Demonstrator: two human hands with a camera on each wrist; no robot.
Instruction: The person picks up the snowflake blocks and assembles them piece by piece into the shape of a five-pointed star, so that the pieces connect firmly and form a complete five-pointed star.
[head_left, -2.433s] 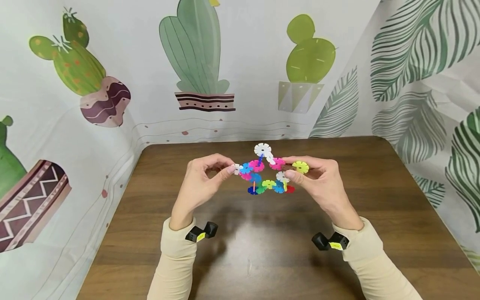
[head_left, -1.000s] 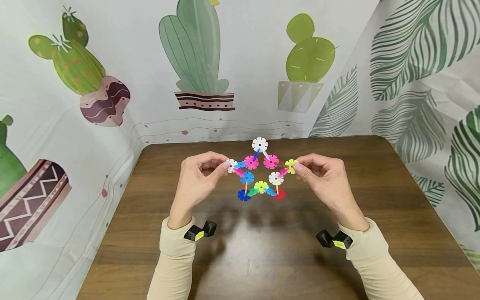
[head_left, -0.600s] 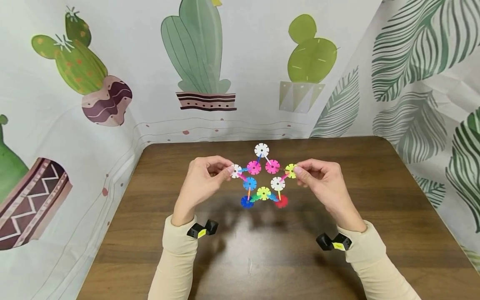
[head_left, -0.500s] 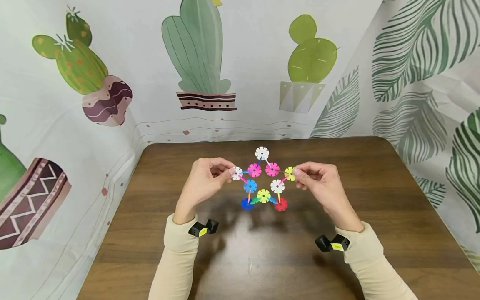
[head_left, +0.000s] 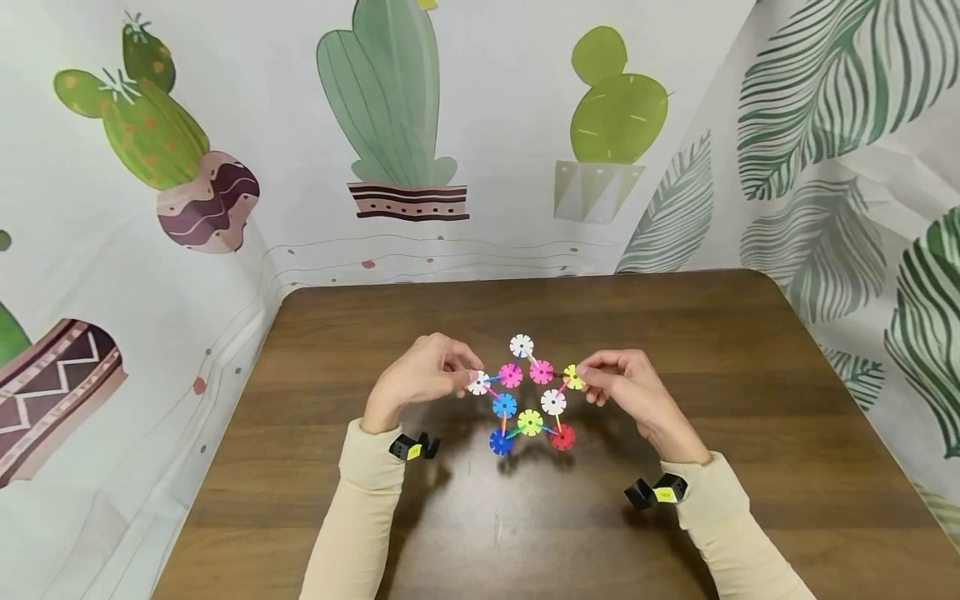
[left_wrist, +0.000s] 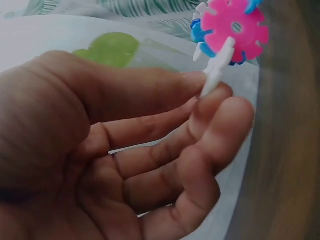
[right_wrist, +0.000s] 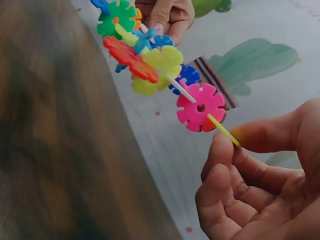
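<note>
A star made of interlocking notched plastic discs [head_left: 530,422] is held between both hands, white at its top point, blue and red at its lower points. My left hand [head_left: 431,375] pinches the white disc [head_left: 479,382] at the star's left point. In the left wrist view that white disc [left_wrist: 218,67] stands edge-on between thumb and forefinger, a pink disc [left_wrist: 234,29] joined beyond it. My right hand [head_left: 626,385] pinches the yellow-green disc [head_left: 573,377] at the right point. The right wrist view shows this yellow disc [right_wrist: 223,130] edge-on, slotted into a pink disc [right_wrist: 201,107].
Below the hands is a brown wooden table [head_left: 495,533], its far edge meeting a pale wall cloth [head_left: 510,125] printed with cacti and leaves. Black wrist cameras [head_left: 656,492] sit on both cream sleeves.
The right hand has shifted out to the yellow disc at the star's right point. Both hands have then lowered the star toward the table and turned it flatter to the head view.
</note>
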